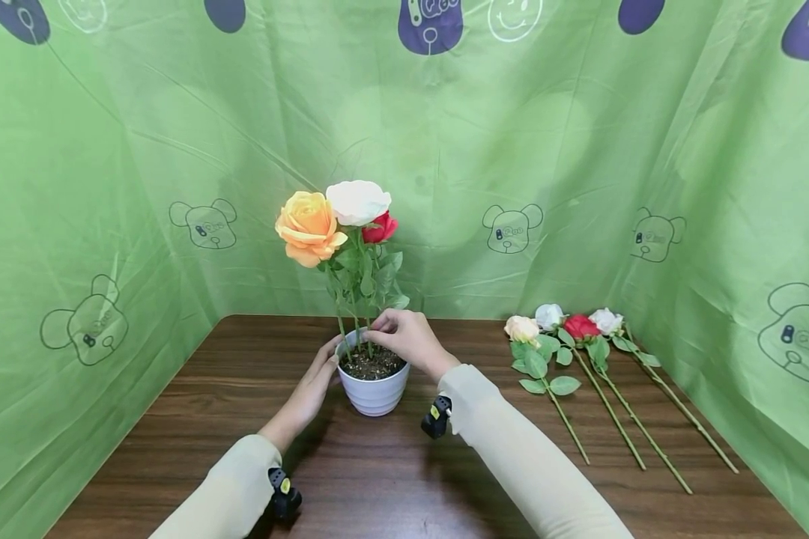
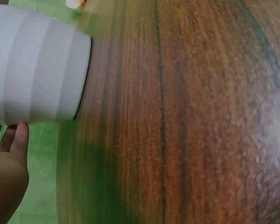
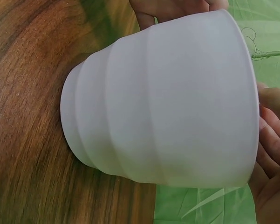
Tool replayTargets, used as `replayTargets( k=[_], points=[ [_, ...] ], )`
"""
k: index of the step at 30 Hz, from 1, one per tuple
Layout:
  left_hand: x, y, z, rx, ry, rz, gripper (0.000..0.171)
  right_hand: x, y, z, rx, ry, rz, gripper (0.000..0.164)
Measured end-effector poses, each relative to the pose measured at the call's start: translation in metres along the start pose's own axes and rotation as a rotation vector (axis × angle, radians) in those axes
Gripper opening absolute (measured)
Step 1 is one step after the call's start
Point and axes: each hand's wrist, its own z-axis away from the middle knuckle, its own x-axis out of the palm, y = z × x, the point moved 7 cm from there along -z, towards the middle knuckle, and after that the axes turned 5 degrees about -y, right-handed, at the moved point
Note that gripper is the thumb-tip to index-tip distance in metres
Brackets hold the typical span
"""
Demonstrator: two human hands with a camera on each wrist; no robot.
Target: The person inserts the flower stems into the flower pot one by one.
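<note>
A white ridged flowerpot (image 1: 374, 395) filled with dark soil (image 1: 372, 365) stands upright on the table. An orange rose (image 1: 310, 228), a white rose (image 1: 358, 202) and a red rose (image 1: 380, 227) rise from it on green stems. My left hand (image 1: 312, 388) rests its extended fingers against the pot's left side; fingertips (image 2: 21, 135) touch the wall in the left wrist view. Over the soil, my right hand (image 1: 410, 338) pinches a rose stem between thumb and fingers. In the right wrist view its curled fingers (image 3: 272, 140) show behind the pot rim, which hides the pinch.
On the table's right side lie a peach rose (image 1: 522, 329), a red rose (image 1: 581, 326) and two white roses (image 1: 549, 317), stems pointing toward the front. The brown wooden table (image 1: 243, 389) ends at a green curtain (image 1: 445, 269) at the back.
</note>
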Motion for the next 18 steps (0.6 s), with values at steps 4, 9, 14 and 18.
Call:
replayTargets(
  k=[4,9,14,18],
  points=[
    [0.000,0.001,0.000,-0.002,0.002,-0.003,0.049,-0.004,-0.001,0.002,0.002,0.000,-0.009,0.014],
    [0.000,0.001,0.000,0.000,0.003,-0.004,0.049,-0.008,0.000,0.005,0.009,-0.004,-0.002,0.013],
    [0.000,-0.001,0.000,0.000,0.005,0.000,0.049,-0.015,0.003,0.009,0.011,0.000,0.018,0.011],
    [0.000,-0.002,0.000,0.000,0.009,0.002,0.049,-0.021,0.004,0.013,0.004,0.004,0.014,0.011]
  ],
)
